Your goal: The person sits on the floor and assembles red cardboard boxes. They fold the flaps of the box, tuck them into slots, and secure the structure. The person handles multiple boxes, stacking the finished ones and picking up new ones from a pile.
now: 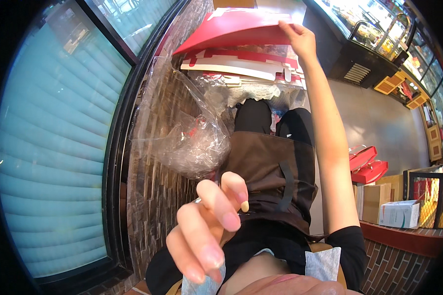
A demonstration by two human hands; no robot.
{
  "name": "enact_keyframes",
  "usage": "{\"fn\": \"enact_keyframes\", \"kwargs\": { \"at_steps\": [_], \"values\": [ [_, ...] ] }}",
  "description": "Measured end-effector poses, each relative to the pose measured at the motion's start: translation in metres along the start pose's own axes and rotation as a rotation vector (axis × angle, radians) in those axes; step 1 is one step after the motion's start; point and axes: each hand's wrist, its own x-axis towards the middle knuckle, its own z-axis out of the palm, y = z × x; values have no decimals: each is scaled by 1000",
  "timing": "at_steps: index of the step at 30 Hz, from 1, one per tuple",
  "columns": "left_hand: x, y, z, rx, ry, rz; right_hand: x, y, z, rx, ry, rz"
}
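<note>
Two hands are at work, and the nearer one, the left hand (209, 231), hangs close under the camera with its fingers curled loosely and nothing clearly in its grip (a pale scrap at the lower edge sits just beneath the fingertips, but whether they pinch it I cannot tell). Below it lies a dark brown apron (270, 172) over black trousers. Just left of the knees, a crumpled clear plastic bag (192, 142) rests against the brick wall (155, 196). Farther out, the right arm stretches forward and the right hand (299, 39) is closed on the edge of a red cardboard sheet (231, 27), lifting it above a stack of flat red-and-white box blanks (241, 66). Off to the right, well apart, two red gift boxes (366, 164) stand on the grey floor (379, 118) beside brown cartons (374, 199), and a glass display case (359, 29) stands at the far end.
</note>
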Motion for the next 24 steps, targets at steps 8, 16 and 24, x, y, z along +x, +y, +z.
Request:
{"fn": "enact_keyframes", "kwargs": {
  "at_steps": [8,16,24],
  "values": [
    [-4,-12,-12,4,-30,8,68,-9,-18,834,16,-59],
    [-10,-36,-24,36,-40,2,78,-27,-42,970,-2,-37],
    [-14,-85,-43,172,326,-496,59,-54,-40,884,182,30]
  ]
}}
